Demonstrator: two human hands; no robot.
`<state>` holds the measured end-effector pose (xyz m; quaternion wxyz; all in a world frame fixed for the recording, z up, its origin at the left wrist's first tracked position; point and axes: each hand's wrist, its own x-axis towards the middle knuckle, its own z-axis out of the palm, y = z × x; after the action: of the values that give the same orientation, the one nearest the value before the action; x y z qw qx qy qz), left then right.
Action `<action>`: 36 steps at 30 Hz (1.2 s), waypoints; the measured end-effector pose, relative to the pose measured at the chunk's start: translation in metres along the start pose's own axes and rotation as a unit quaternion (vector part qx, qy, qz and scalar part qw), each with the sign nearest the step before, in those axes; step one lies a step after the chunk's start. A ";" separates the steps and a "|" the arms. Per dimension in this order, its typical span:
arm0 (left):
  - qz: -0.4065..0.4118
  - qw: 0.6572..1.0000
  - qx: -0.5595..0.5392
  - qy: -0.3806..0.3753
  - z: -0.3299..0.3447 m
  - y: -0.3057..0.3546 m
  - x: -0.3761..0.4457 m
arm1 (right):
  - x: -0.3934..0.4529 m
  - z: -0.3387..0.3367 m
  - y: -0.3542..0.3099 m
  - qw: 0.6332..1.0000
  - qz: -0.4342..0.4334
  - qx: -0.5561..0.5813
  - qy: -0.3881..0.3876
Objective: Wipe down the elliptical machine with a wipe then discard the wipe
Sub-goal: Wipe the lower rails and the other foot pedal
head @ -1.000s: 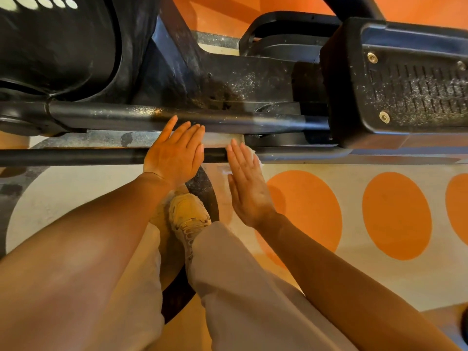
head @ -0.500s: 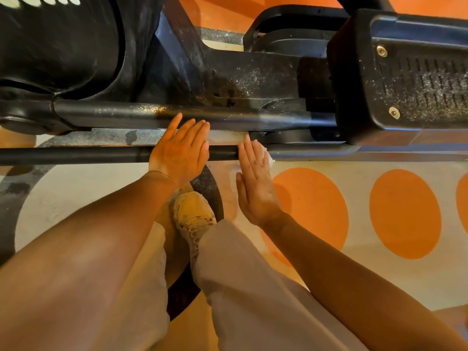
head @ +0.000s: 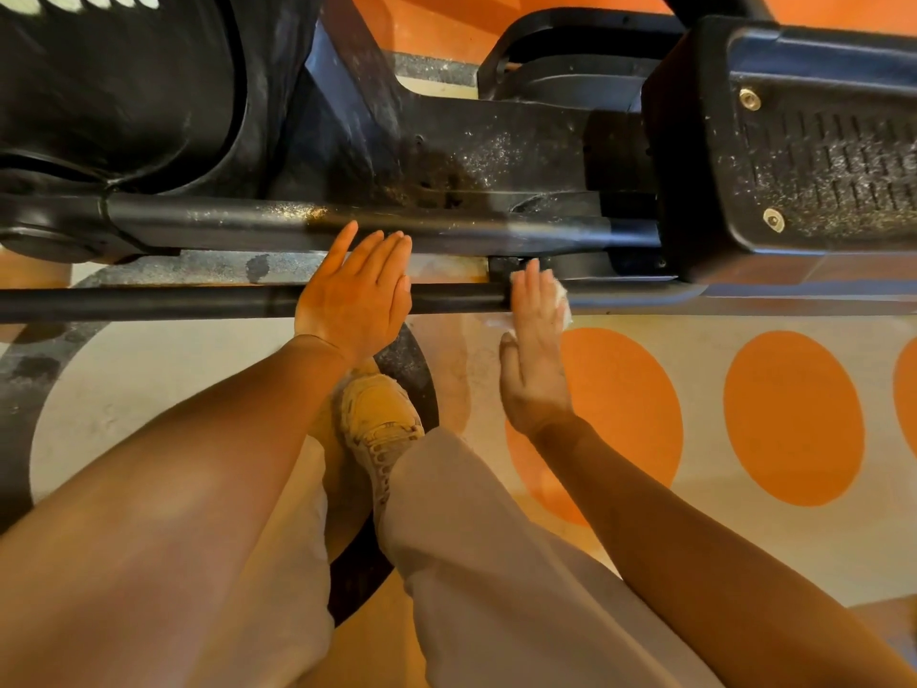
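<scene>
Fingers of the right hand [head: 533, 350] are lying straight and pressing the white wipe [head: 559, 300] flat on the lower rail [head: 198, 302] of the elliptical machine [head: 446, 156], while the left hand [head: 355, 295], also open-fingered, is resting on the same rail, probably for balance.

Cream floor [head: 744, 563], orange dots; elliptical machine [head: 496, 156], shoe [head: 379, 414] on it.

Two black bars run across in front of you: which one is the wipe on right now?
The nearer, lower bar. The right hand presses the white wipe flat on it; the upper bar only has the left hand's fingertips by it.
</scene>
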<state>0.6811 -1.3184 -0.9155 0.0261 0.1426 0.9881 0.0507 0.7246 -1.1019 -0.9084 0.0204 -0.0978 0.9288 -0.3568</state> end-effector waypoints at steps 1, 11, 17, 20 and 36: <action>-0.001 1.000 0.000 -0.001 0.000 0.000 0.000 | 0.000 0.003 -0.004 1.000 -0.014 0.001 -0.017; -0.002 1.000 0.007 -0.003 -0.001 -0.001 0.000 | 0.002 -0.022 0.020 0.995 -0.015 -0.088 0.033; 0.002 1.000 0.004 0.005 0.000 0.000 0.000 | 0.004 -0.016 0.008 0.996 0.004 -0.085 0.036; 0.003 1.000 0.011 0.011 0.000 0.000 0.000 | 0.010 -0.009 -0.005 0.994 -0.026 -0.105 0.006; 0.009 1.000 0.009 -0.001 -0.001 -0.002 0.000 | 0.018 -0.030 0.007 0.982 0.006 -0.187 0.041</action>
<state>0.6802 -1.3207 -0.9143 0.0254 0.1520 0.9872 0.0418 0.7025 -1.0803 -0.8901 -0.0343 -0.0800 0.9797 -0.1806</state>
